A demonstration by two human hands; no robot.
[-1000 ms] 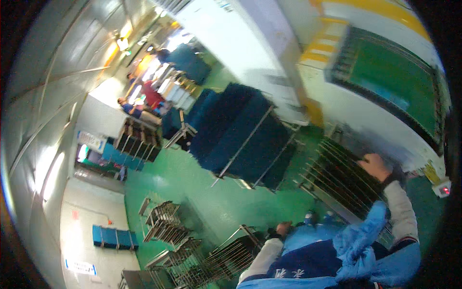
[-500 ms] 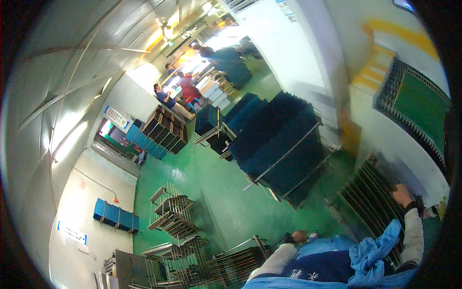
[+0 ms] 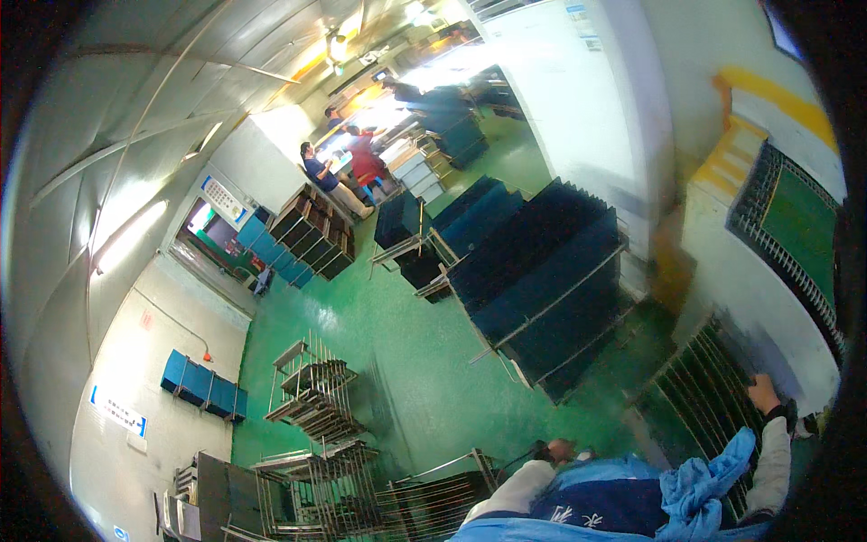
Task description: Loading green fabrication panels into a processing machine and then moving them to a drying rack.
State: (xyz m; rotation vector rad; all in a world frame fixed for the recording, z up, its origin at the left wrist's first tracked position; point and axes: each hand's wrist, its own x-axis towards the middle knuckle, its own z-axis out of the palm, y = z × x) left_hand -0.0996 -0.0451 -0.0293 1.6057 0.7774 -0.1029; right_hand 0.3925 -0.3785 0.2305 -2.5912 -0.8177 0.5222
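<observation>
At the lower right, my right hand (image 3: 764, 394) is closed on the upper edge of a dark rack (image 3: 700, 384) with thin parallel bars. A pale sleeve and a dark cuff cover that arm. My left hand (image 3: 560, 450) is low in front of my body, its fingers curled, and whatever they hold is too small to make out. Left of this hand stands another low barred rack (image 3: 438, 495). A blue cloth garment (image 3: 709, 479) is knotted at my front and hides part of the right-hand rack.
Ahead, a large stack of dark blue panels (image 3: 542, 280) rests on a metal-framed cart. Metal racks (image 3: 316, 388) stand on the green floor (image 3: 415, 361) to the left. A white wall ledge (image 3: 768, 280) runs along the right. Several people (image 3: 366, 158) are far off near bright tables.
My viewpoint has turned slightly, so the surroundings shift in the picture. My right hand sits a little lower in view, still on the rack; my left hand has hardly moved.
</observation>
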